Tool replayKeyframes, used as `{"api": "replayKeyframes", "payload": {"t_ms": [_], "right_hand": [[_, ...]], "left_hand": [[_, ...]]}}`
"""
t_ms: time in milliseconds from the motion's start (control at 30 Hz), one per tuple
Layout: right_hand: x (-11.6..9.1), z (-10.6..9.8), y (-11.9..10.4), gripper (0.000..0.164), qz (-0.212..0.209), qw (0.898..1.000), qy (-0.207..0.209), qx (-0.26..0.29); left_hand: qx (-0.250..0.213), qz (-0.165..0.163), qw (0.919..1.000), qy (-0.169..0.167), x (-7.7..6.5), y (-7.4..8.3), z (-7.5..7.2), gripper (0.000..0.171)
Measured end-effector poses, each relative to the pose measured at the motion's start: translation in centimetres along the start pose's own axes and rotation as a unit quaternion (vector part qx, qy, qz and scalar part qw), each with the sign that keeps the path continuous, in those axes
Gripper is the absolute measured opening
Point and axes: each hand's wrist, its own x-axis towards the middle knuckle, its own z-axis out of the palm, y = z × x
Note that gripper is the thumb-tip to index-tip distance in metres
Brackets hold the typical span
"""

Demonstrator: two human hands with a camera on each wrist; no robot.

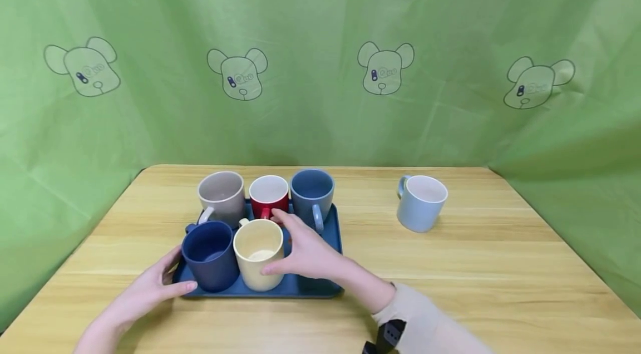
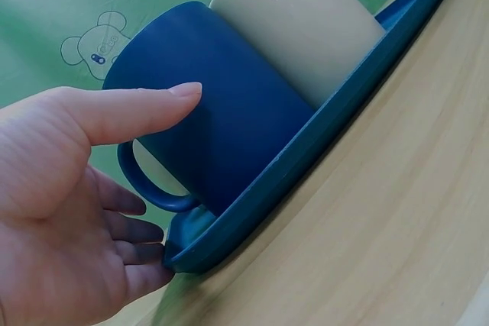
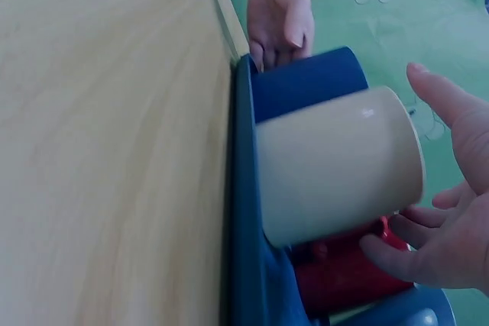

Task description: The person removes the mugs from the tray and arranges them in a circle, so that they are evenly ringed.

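A navy mug (image 1: 214,271) and a cream mug (image 1: 256,273) stand side by side along the front of a blue tray (image 1: 320,288). Beside the navy mug is my left hand (image 1: 142,291), its thumb extended in front of the mug. In the left wrist view, that hand's fingertips meet the tray's left end below the mug handle. My right hand (image 1: 312,252) spreads around the right side of the cream mug, thumb in front and fingers behind it. The right wrist view shows a gap between thumb and cream mug. Those fingers reach close to the red mug (image 3: 351,276).
A grey mug (image 1: 231,209) and a slate-blue mug (image 1: 304,206) flank the red mug in the tray's back row. Apart on the wooden table (image 1: 481,276), at the right, stands a light blue mug (image 1: 419,212). A green curtain (image 1: 320,126) hangs behind.
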Motion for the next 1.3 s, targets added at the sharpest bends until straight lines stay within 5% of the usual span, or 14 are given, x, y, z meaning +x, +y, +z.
{"api": "replayKeyframes", "payload": {"t_ms": [333, 767, 1033, 1300], "right_hand": [[1.0, 2.3, -0.1, 0.100, 0.010, 0.998, 0.034, -0.054], [0.9, 3.0, 0.0, 0.086, -0.016, 0.988, 0.099, -0.122], [-0.6, 1.1, -0.5, 0.083, -0.049, 0.990, 0.096, -0.093], [-3.7, -2.1, -1.9, 0.083, -0.038, 0.994, 0.078, -0.062]], "left_hand": [[0.000, 0.003, 1.0000, 0.005, 0.0, -0.1, 0.2, 0.081], [-0.002, -0.016, 0.9999, 0.003, 0.0, 0.1, 0.3, 0.082], [-0.013, -0.028, 0.9995, -0.008, 0.1, 0.3, -0.1, 0.083], [-0.012, -0.041, 0.9990, -0.012, 0.1, 0.2, -0.1, 0.084]]}}
